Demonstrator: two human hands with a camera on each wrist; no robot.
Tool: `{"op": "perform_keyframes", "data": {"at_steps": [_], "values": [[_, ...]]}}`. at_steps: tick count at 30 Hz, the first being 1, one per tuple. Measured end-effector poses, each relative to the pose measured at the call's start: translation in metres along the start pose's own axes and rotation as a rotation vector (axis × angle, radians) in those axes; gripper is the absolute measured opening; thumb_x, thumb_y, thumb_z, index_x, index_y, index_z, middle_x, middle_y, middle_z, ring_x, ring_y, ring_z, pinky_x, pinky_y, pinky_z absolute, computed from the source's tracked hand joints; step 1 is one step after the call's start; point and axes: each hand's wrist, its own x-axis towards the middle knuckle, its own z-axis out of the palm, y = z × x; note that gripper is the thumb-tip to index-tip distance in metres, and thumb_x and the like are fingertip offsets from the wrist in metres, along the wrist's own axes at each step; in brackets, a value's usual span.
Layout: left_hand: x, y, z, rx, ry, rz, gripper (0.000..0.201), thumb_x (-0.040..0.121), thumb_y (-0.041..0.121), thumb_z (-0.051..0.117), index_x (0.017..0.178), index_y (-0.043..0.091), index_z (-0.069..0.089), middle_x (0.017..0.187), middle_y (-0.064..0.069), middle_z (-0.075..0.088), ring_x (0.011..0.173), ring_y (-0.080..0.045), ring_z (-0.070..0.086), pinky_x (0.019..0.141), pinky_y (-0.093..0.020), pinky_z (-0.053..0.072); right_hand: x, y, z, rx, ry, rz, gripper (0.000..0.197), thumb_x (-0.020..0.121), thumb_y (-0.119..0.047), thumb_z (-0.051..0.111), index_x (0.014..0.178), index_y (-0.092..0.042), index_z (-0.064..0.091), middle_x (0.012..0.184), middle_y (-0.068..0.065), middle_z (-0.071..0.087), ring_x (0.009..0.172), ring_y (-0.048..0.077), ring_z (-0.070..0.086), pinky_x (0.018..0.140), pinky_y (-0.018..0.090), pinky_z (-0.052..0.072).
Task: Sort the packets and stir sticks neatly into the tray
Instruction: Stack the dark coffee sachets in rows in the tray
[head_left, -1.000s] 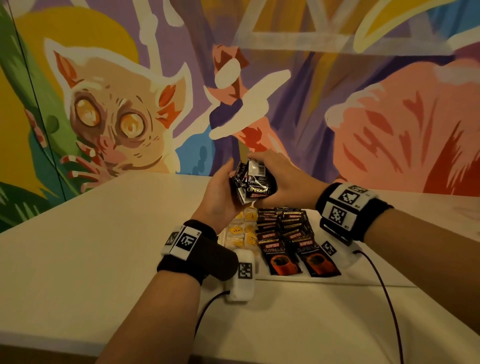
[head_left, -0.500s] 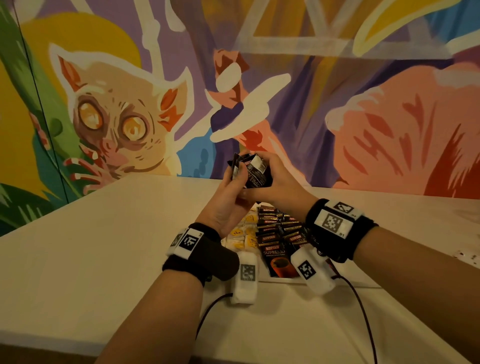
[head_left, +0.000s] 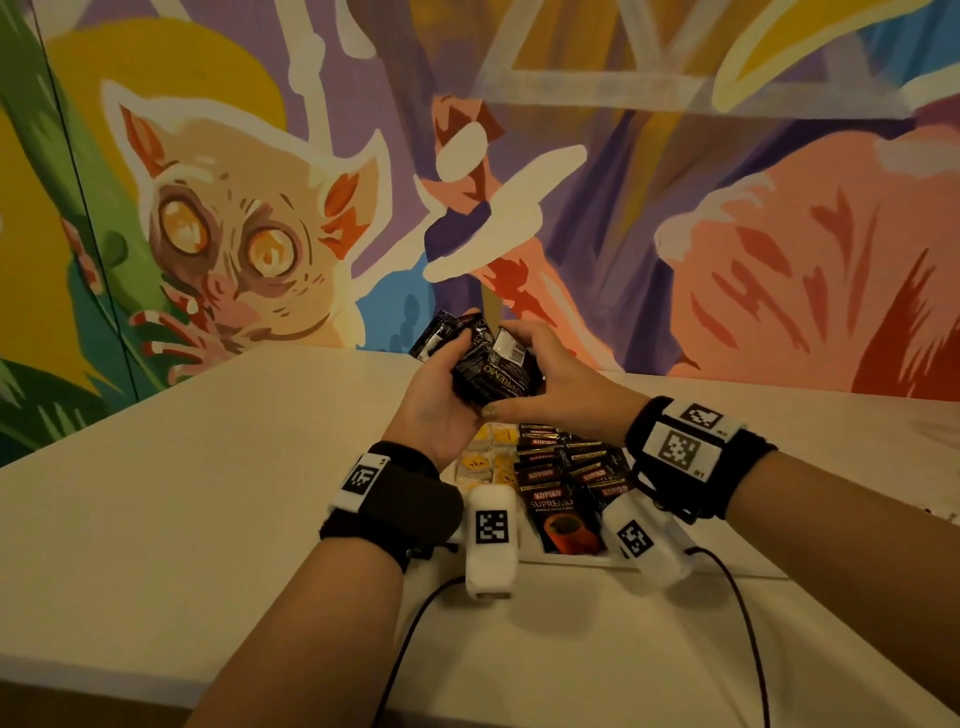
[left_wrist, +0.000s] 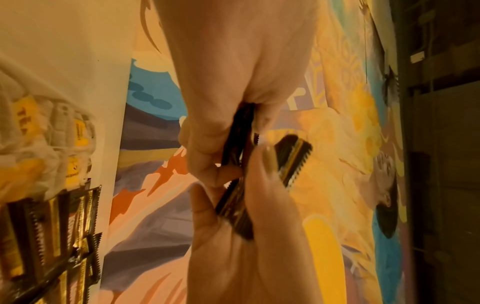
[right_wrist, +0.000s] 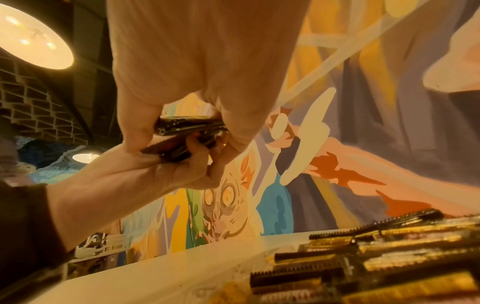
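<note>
A bunch of black coffee packets (head_left: 485, 371) (left_wrist: 235, 207) (right_wrist: 187, 131) hangs above the tray, held between both hands. My left hand (head_left: 441, 400) grips the bunch from the left and below, and my right hand (head_left: 550, 384) clasps it from the right. Under them lies the white tray (head_left: 571, 560). Rows of black coffee packets (head_left: 566, 478) (left_wrist: 52, 236) (right_wrist: 376, 257) fill its middle, and yellow tea packets (head_left: 485, 460) (left_wrist: 39, 148) sit in its left part. No stir sticks show.
The tray rests on a pale table (head_left: 208, 493) that runs back to a painted mural wall (head_left: 675, 208). Black cables (head_left: 737, 597) trail from the wrist cameras over the near table. A lit ceiling lamp (right_wrist: 33, 41) shows in the right wrist view.
Both hands have kept hold of the bunch of packets and shifted their grip on it. The right wrist has come closer to the tray's near right corner.
</note>
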Motion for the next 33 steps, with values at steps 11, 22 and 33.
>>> {"op": "perform_keyframes", "data": {"at_steps": [11, 22, 33], "values": [[0.001, -0.001, -0.001, 0.147, 0.046, -0.090, 0.050, 0.092, 0.057, 0.042, 0.117, 0.018, 0.062, 0.115, -0.007, 0.067, 0.103, -0.022, 0.062, 0.085, -0.034, 0.047, 0.001, -0.020, -0.034, -0.625, -0.087, -0.317, 0.092, 0.069, -0.038, 0.078, 0.142, -0.014, 0.028, 0.137, 0.002, 0.036, 0.118, 0.005, 0.033, 0.106, 0.025, 0.030], [-0.006, -0.011, 0.012, 0.078, -0.101, -0.091, 0.066, 0.079, 0.052, 0.051, 0.134, 0.016, 0.049, 0.126, -0.011, 0.061, 0.116, -0.022, 0.058, 0.097, -0.037, 0.046, 0.007, -0.013, -0.014, -0.656, -0.109, -0.360, 0.100, 0.067, -0.039, 0.080, 0.144, -0.011, 0.023, 0.141, 0.005, 0.034, 0.121, 0.000, 0.023, 0.107, 0.021, 0.018], [-0.007, -0.011, 0.013, 0.112, -0.100, -0.064, 0.067, 0.076, 0.057, 0.055, 0.133, 0.022, 0.052, 0.131, -0.009, 0.059, 0.119, -0.023, 0.058, 0.101, -0.042, 0.044, 0.005, -0.019, -0.009, -0.661, -0.053, -0.276, 0.110, 0.061, -0.048, 0.070, 0.149, -0.018, 0.011, 0.146, 0.005, 0.029, 0.133, 0.026, 0.028, 0.112, 0.054, 0.021]]}}
